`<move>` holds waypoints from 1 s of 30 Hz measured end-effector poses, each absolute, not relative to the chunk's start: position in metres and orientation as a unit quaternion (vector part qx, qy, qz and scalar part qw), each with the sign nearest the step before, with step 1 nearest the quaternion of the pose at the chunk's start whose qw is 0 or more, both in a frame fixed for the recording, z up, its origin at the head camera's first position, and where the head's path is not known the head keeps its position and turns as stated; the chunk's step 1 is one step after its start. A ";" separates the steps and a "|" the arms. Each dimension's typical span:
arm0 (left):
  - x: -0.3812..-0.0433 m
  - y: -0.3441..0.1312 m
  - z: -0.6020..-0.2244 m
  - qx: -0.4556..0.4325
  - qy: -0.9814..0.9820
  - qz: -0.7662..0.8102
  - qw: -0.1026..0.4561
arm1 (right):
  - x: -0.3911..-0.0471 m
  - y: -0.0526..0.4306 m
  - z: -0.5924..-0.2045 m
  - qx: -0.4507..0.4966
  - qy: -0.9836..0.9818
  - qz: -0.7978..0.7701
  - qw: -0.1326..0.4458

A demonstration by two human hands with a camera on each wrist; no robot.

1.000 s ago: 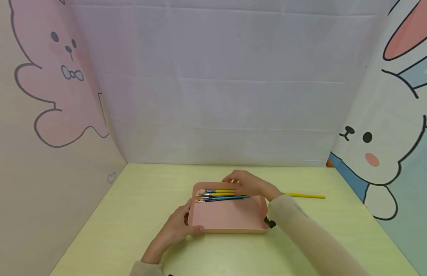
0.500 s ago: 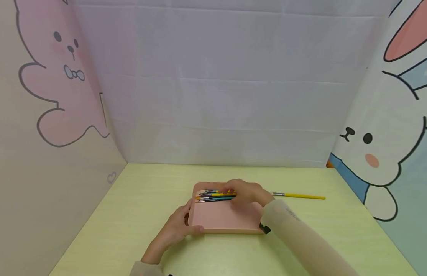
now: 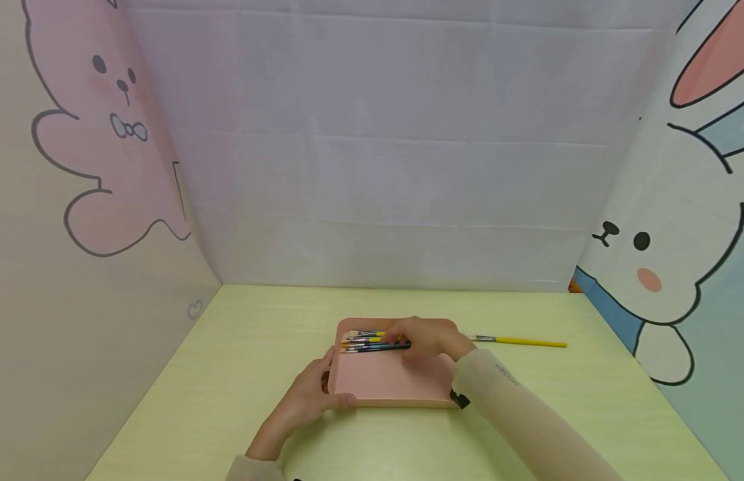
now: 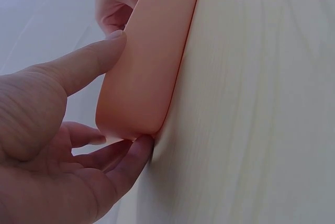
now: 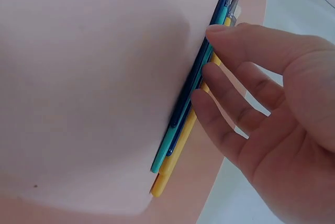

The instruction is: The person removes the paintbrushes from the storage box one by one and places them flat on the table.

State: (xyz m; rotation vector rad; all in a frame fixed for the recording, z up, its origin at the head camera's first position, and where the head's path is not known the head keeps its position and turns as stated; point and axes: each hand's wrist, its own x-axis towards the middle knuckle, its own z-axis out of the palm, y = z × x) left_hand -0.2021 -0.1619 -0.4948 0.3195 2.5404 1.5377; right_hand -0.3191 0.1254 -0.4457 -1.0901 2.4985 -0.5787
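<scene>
A shallow pink tray lies on the table. My left hand grips its near left corner, thumb on the front wall and fingers round the side, as the left wrist view shows. Inside, along the far side, several paintbrushes with dark blue, teal and yellow handles lie side by side, bristles to the left. My right hand is over them, its thumb and fingertips touching the handles with the fingers loosely bent. In the head view this hand covers part of the brushes.
One more paintbrush, yellow-handled with a pale tip, lies on the table to the right of the tray. A white backdrop rises behind, with cartoon-printed panels on both sides.
My right hand has moved down and left from the tray's far edge onto the brushes, shifting only slightly in the last half second. The left hand and tray have stayed put.
</scene>
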 end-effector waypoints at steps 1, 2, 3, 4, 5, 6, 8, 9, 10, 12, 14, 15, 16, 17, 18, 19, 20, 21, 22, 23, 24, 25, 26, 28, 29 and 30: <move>-0.202 -0.162 -0.495 0.107 0.848 0.513 0.078 | -0.319 0.125 -0.446 -0.386 0.882 -0.203 0.176; -0.202 -0.162 -0.495 0.107 0.849 0.512 0.078 | -0.319 0.125 -0.445 -0.388 0.882 -0.202 0.177; -0.203 -0.162 -0.495 0.107 0.849 0.511 0.078 | -0.319 0.125 -0.445 -0.387 0.882 -0.202 0.179; -0.203 -0.162 -0.495 0.108 0.850 0.510 0.078 | -0.319 0.125 -0.444 -0.386 0.882 -0.200 0.180; -0.203 -0.162 -0.495 0.108 0.851 0.509 0.077 | -0.319 0.125 -0.444 -0.385 0.882 -0.200 0.181; -0.203 -0.162 -0.495 0.108 0.852 0.507 0.077 | -0.319 0.124 -0.443 -0.385 0.883 -0.198 0.183; -0.203 -0.162 -0.494 0.108 0.852 0.506 0.078 | -0.319 0.123 -0.441 -0.381 0.885 -0.190 0.188; -0.203 -0.162 -0.494 0.108 0.852 0.506 0.078 | -0.319 0.122 -0.441 -0.380 0.887 -0.184 0.188; -0.203 -0.162 -0.494 0.107 0.852 0.506 0.078 | -0.318 0.122 -0.440 -0.378 0.888 -0.181 0.190; -0.203 -0.162 -0.494 0.106 0.853 0.505 0.078 | -0.317 0.120 -0.439 -0.373 0.891 -0.174 0.192; -0.203 -0.162 -0.495 0.106 0.853 0.505 0.078 | -0.317 0.118 -0.439 -0.366 0.894 -0.170 0.193; -0.204 -0.162 -0.495 0.106 0.852 0.506 0.078 | -0.317 0.117 -0.439 -0.363 0.896 -0.169 0.194; -0.204 -0.162 -0.495 0.106 0.853 0.506 0.077 | -0.317 0.116 -0.439 -0.358 0.897 -0.168 0.196; -0.204 -0.162 -0.495 0.106 0.853 0.506 0.077 | -0.318 0.116 -0.440 -0.355 0.898 -0.166 0.199; -0.204 -0.162 -0.495 0.107 0.852 0.506 0.076 | -0.318 0.114 -0.441 -0.353 0.898 -0.165 0.203; -0.204 -0.162 -0.495 0.107 0.852 0.507 0.076 | -0.318 0.113 -0.442 -0.349 0.899 -0.166 0.206; -0.204 -0.162 -0.495 0.108 0.852 0.507 0.076 | -0.318 0.113 -0.442 -0.347 0.899 -0.166 0.210; -0.204 -0.162 -0.495 0.108 0.852 0.507 0.076 | -0.317 0.112 -0.443 -0.345 0.899 -0.167 0.213; -0.204 -0.162 -0.495 0.107 0.853 0.506 0.075 | -0.317 0.111 -0.443 -0.341 0.900 -0.167 0.215; -0.204 -0.162 -0.495 0.107 0.853 0.505 0.075 | -0.316 0.111 -0.444 -0.339 0.900 -0.168 0.216; -0.204 -0.162 -0.495 0.107 0.853 0.505 0.075 | -0.316 0.110 -0.444 -0.333 0.903 -0.166 0.216; -0.204 -0.162 -0.496 0.107 0.853 0.505 0.074 | -0.316 0.110 -0.444 -0.332 0.904 -0.165 0.215; -0.204 -0.162 -0.496 0.107 0.853 0.506 0.074 | -0.315 0.109 -0.444 -0.329 0.905 -0.163 0.213; -0.204 -0.162 -0.496 0.109 0.852 0.507 0.073 | -0.315 0.109 -0.444 -0.326 0.908 -0.160 0.210; -0.204 -0.161 -0.496 0.109 0.852 0.507 0.073 | -0.315 0.108 -0.444 -0.325 0.909 -0.158 0.209; -0.204 -0.161 -0.496 0.110 0.851 0.508 0.074 | -0.315 0.107 -0.443 -0.324 0.909 -0.156 0.209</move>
